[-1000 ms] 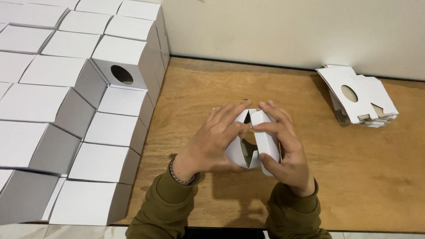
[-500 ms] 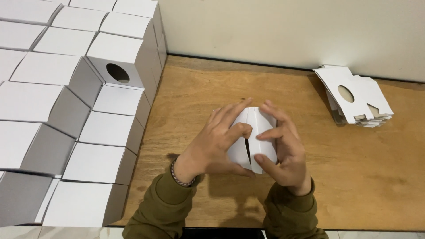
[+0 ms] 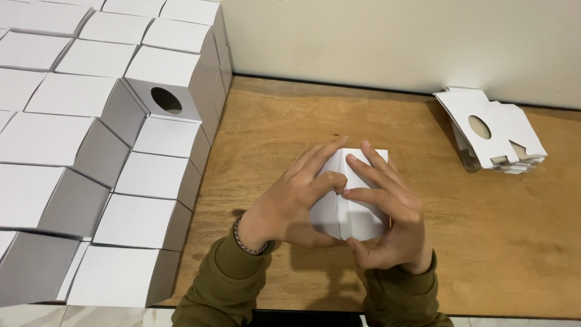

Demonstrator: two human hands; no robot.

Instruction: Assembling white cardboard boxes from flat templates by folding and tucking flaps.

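Over the wooden table (image 3: 272, 127), left hand (image 3: 290, 203) and right hand (image 3: 387, 218) now press the white box (image 3: 354, 212) flaps closed, formerly gaping. Stacked white boxes (image 3: 91, 151) stand left; flat white blanks (image 3: 493, 130) lie far right.

Both arms reach forward in olive-green sleeves, wrists close together. The left hand (image 3: 290, 203) curves inward, fingers spread and thumb bent toward the middle; a braided band circles its wrist. The right hand (image 3: 387, 218) mirrors it, fingers pressing down, thumb tucked below
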